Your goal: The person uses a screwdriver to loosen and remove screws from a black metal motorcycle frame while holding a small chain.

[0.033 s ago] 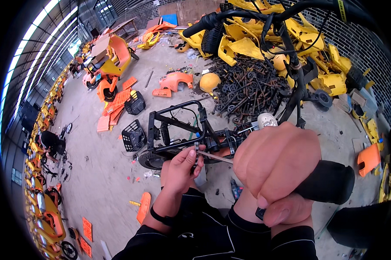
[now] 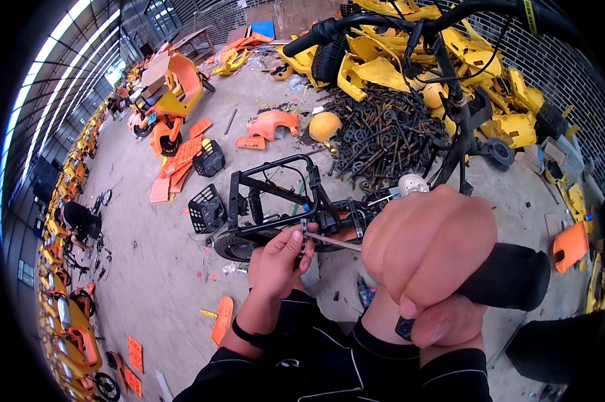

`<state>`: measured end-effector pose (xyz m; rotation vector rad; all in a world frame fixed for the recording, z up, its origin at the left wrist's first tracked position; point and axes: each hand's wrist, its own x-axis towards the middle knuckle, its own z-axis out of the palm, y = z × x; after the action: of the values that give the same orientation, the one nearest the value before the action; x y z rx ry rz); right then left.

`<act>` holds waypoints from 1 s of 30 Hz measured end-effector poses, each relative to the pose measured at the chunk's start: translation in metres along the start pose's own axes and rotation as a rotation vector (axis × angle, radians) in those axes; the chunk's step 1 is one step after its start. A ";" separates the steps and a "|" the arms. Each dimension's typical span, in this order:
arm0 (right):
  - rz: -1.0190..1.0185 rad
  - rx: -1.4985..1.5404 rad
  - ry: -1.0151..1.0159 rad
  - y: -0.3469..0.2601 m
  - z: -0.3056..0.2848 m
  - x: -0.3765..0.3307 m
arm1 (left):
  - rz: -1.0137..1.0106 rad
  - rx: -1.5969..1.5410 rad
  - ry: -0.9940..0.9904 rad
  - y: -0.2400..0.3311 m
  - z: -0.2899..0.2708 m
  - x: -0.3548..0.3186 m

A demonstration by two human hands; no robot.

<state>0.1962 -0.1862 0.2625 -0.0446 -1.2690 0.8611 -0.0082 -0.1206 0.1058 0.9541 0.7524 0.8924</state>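
Note:
My left hand (image 2: 286, 253) pinches a small, narrow metal piece (image 2: 304, 231) upright between thumb and fingers. My right hand (image 2: 430, 258) is closed in a fist around a tool with a thin metal shaft (image 2: 334, 242) and a thick black handle (image 2: 510, 277). The shaft's tip meets or nearly touches the small metal piece. A small dark end of something (image 2: 404, 327) pokes out by my right thumb; what it belongs to is hidden. Just beyond my hands stands a stripped black scooter frame (image 2: 276, 191) with its wheel (image 2: 235, 248).
A pile of dark metal parts (image 2: 383, 141) lies behind the frame, backed by yellow body panels (image 2: 383, 70). Handlebars (image 2: 410, 27) jut in overhead. Black baskets (image 2: 207, 209) and orange panels (image 2: 223, 321) lie on the floor. Scooters line the left, where a person (image 2: 78, 218) crouches.
My right hand has turned very slightly, and more of the small dark end shows by the thumb. My left hand has not visibly moved.

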 end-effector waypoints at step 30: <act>0.582 -0.825 -0.235 0.060 -0.042 0.014 | 0.178 -0.259 -0.214 0.022 -0.002 -0.003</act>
<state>0.1999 -0.1190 0.2308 -1.0338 -1.8030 0.7796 -0.0181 -0.1159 0.1252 0.8771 0.3636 0.9973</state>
